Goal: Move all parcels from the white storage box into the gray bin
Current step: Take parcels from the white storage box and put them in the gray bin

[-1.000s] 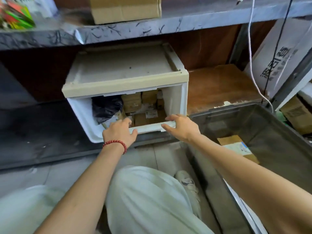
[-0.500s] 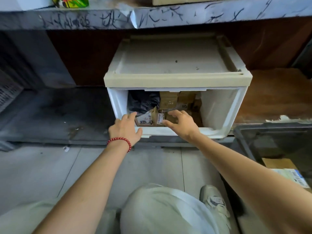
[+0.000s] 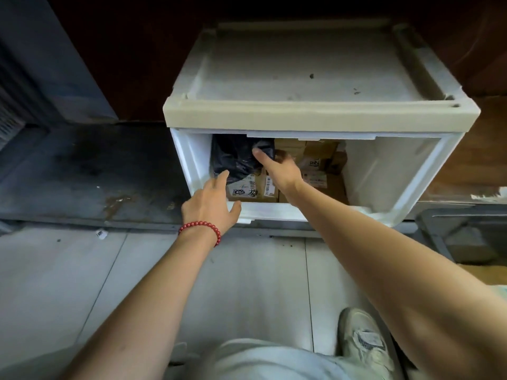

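Observation:
The white storage box (image 3: 397,171) stands on a low dark shelf with its front open. Inside at the left lies a black plastic parcel (image 3: 233,160); under and beside it are several brown cardboard parcels (image 3: 321,163) with labels. My right hand (image 3: 277,167) is inside the box, thumb and fingers spread against the black parcel's right side. My left hand (image 3: 211,204), with a red bead bracelet, hovers at the box's lower front lip, fingers apart, fingertips near the black parcel's bottom corner. The gray bin (image 3: 463,237) shows at the right edge.
A dark metal shelf (image 3: 90,174) runs to the left of the box. Pale floor tiles (image 3: 68,283) lie below. My knees and a light shoe (image 3: 365,344) are at the bottom. A cardboard parcel (image 3: 488,272) is partly visible in the bin.
My right hand has gone deeper into the box, from the front cardboard parcel up to the black parcel. My left hand has lifted toward the black parcel. The view has moved closer.

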### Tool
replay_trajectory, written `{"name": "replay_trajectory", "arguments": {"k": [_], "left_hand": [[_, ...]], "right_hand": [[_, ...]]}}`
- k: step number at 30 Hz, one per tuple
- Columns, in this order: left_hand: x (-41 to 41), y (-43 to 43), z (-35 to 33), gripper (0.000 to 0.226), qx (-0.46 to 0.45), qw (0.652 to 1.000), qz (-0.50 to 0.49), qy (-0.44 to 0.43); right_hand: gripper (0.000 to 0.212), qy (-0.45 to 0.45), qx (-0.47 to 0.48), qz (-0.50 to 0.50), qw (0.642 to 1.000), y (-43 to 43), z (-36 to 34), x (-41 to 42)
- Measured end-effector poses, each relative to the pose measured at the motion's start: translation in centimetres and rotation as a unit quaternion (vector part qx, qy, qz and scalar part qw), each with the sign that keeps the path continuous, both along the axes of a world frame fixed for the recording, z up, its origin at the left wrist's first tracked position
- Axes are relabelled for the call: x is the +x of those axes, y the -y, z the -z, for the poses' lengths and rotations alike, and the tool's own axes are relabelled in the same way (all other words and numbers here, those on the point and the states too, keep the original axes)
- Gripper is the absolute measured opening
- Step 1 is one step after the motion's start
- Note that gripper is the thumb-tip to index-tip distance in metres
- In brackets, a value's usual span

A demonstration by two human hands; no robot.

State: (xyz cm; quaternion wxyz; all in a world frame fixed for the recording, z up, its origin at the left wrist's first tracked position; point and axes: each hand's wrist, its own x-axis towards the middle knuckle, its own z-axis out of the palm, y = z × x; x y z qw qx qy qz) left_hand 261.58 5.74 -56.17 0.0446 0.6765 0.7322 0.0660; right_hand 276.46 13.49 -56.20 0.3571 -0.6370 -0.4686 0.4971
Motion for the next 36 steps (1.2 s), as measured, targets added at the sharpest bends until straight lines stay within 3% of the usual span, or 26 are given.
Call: {"name": "replay_trajectory", "arguments": {"k": [6,11,17,20,23,29,32,36], "left_hand": [[-0.8,-0.1,-0.5,0.068,0.0,1.0,0.002,-0.004],[-0.9,0.4,-0.5,0.073,-0.004,1.0,-0.012,0.018],[-0.3,3.0,-0.8,0.083,-0.004,0.999,0.005,0.044],[0.4,4.0,-1.3,0.089,-0.017,0.993,0.012,0.113],[0.8,5.0,-1.4,0.102,-0.046,0.969,0.031,0.239],[3.3,7.2,-1.4,0.114,-0.036,0.907,0.046,0.417],[4.2,7.9,-1.2,0.105,-0.018,0.912,0.04,0.408],[4.9,8.6,-1.9,0.093,-0.026,0.928,0.051,0.369]], "right_hand": [[0.055,-0.102,0.012,0.06,0.993,-1.2,1.0,-1.6],[0.048,-0.158,-0.001,0.006,0.987,1.0,1.4,-0.2],[0.019,-0.245,-0.047,-0.043,0.967,6.8,1.1,2.4],[0.01,-0.284,-0.067,-0.057,0.955,9.1,1.5,3.9],[0.012,-0.307,-0.087,-0.049,0.947,10.9,1.4,5.4],[0.046,-0.357,-0.097,-0.017,0.929,13.5,1.3,7.8],[0.049,-0.294,-0.064,-0.027,0.953,14.2,0.9,8.8],[0.031,-0.139,-0.031,-0.079,0.987,14.8,0.5,9.8]]}}
